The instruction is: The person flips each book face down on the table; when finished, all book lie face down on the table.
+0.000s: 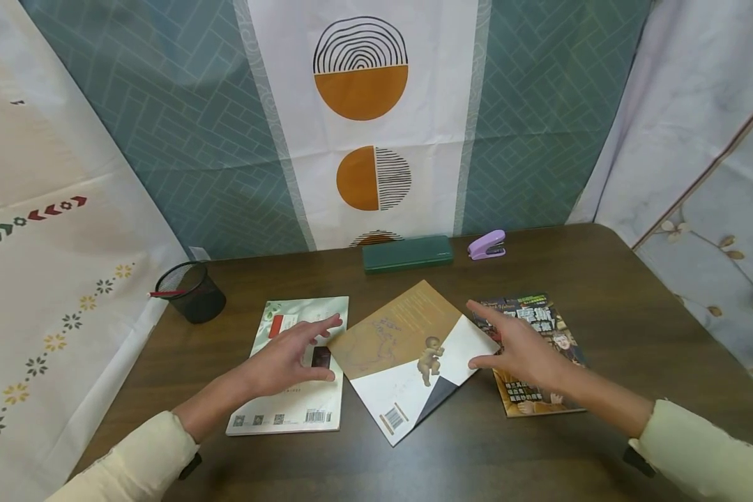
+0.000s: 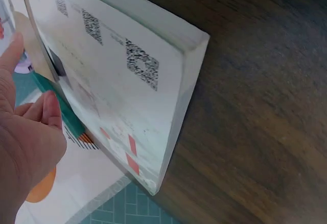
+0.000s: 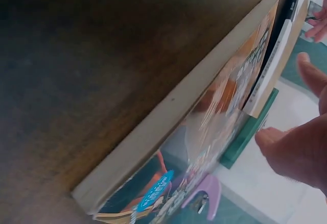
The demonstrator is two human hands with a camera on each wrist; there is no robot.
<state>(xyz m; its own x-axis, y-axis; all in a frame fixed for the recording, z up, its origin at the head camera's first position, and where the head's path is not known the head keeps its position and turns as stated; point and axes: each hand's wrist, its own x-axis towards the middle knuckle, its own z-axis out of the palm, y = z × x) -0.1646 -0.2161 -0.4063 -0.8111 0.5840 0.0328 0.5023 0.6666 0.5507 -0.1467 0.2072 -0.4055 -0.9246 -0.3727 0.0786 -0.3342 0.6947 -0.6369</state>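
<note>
Three books lie on the table. My left hand (image 1: 285, 359) hovers over the pale green-and-white book (image 1: 257, 411), thumb and fingers spread toward the left corner of the brown-and-white book (image 1: 376, 390) in the middle. That middle book sits askew, with a small cherub figure and a barcode on its cover. On the other side, my right hand (image 1: 530, 352) is held over the dark, colourful book (image 1: 536, 401), its fingers apart and its thumb tip near the middle book's right corner. Neither hand holds anything. Both wrist views show the hands raised above the books.
Behind the books, a green case (image 1: 408, 255) and a purple stapler (image 1: 487, 245) stand near the table's back edge. A black mesh pen cup (image 1: 201, 300) with a red pencil (image 1: 166, 293) across it is at the left edge. Cloth hangings surround the wooden table (image 1: 602, 307).
</note>
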